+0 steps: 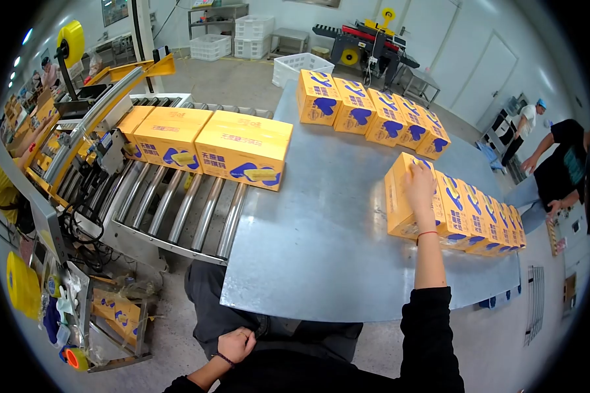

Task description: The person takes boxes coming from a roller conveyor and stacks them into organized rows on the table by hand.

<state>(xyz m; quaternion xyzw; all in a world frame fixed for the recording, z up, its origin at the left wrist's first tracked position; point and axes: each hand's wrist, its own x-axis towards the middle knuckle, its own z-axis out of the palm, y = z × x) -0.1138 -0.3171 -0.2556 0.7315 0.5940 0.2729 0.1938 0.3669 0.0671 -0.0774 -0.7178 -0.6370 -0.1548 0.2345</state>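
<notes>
My right hand (421,190) reaches across the metal table (308,236), its bent fingers gripping the top of a yellow carton (400,196) with blue print. That carton is the left end of a tight row of several alike cartons (475,209) standing on the table's right side. Low in front of my body, my left hand (237,344) is curled in a loose fist by my thigh, with nothing visible in it. On the roller conveyor (177,203) to the left lie three cartons in line; the foremost carton (242,147) reaches the table's edge.
Another row of several cartons (373,114) stands at the table's far edge. A taping machine (105,124) straddles the conveyor. White crates (301,67) and a red-black machine (370,49) are behind. People (557,167) stand at the right. A tape roll (23,286) is lower left.
</notes>
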